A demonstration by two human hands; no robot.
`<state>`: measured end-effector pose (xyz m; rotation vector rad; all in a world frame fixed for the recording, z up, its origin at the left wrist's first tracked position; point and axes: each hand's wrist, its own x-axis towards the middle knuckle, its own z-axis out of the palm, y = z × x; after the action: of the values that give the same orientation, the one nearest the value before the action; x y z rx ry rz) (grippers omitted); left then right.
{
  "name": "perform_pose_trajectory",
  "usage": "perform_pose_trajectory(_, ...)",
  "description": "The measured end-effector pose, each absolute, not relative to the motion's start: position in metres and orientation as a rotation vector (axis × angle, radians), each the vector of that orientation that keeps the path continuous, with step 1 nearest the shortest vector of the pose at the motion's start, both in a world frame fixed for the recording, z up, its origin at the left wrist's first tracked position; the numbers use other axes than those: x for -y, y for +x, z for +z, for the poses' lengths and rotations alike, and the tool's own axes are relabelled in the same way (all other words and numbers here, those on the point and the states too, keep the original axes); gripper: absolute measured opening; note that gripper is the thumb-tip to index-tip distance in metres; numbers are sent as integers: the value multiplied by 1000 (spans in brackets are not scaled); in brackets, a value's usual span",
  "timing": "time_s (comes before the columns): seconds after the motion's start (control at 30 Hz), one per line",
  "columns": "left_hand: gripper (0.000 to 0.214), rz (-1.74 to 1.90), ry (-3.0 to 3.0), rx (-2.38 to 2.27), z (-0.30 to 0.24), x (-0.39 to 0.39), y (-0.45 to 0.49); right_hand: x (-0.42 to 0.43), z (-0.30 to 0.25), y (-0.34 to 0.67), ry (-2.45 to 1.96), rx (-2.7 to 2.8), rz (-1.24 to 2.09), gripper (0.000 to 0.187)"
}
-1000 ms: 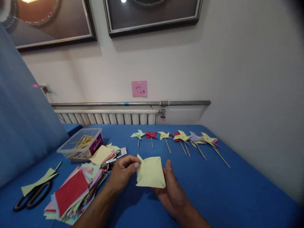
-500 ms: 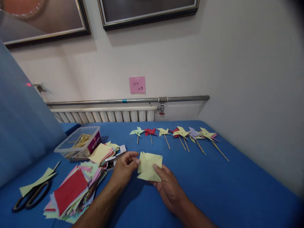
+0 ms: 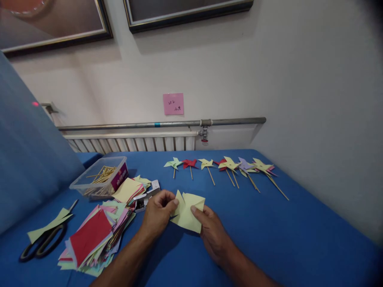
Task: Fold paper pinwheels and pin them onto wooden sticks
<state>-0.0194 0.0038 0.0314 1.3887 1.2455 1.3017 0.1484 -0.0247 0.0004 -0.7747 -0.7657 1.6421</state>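
Note:
Above the blue table cover I hold a pale yellow paper square (image 3: 188, 217) with slits cut in from its corners. My left hand (image 3: 160, 211) is closed, thumb and fingers pinching a flap on the paper's left edge, which bends up a little. My right hand (image 3: 211, 229) grips the opposite side, its thumb flat on top and its fingers hidden underneath. Just left of my left hand lies a small open box (image 3: 143, 202) with dark little pieces inside. A stack of coloured paper (image 3: 91, 237), red on top, lies beside my left forearm.
Scissors (image 3: 46, 245) with a yellow paper piece (image 3: 50, 225) across them lie at the left. Behind the stack are a clear plastic tub (image 3: 77, 185) of wooden sticks and more paper squares (image 3: 127, 190). Several paper pinwheels on sticks, one of them red (image 3: 189, 164), line the back of the table (image 3: 284, 239).
My left thumb and fingers have closed on the left flap of the yellow paper and lifted it. The paper has tilted slightly. My right hand keeps its hold.

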Motion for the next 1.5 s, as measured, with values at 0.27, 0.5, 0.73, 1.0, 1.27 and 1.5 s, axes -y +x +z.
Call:
perform_pose_trajectory(0.27,22,1323,1402,-1191,32,-1,-17,27,2,149,-814,778,1657,53)
perform_pose_trajectory(0.5,25,1289,1412,-1211,27,-3,-19,27,1,147,-835,784,1605,49)
perform_pose_trajectory(0.73,27,1265,1375,-1190,27,-4,-19,28,5,147,-813,797,1618,48)
perform_pose_trajectory(1.0,28,1283,1354,-1207,29,-6,-19,27,5,150,-832,793,1650,52)
perform_pose_trajectory(1.27,30,1284,1355,-1222,28,-7,-20,26,3,152,-824,793,1659,50)
perform_pose_trajectory(1.5,19,1315,1563,-1296,28,0,-17,27,3,148,-840,795,1624,47)
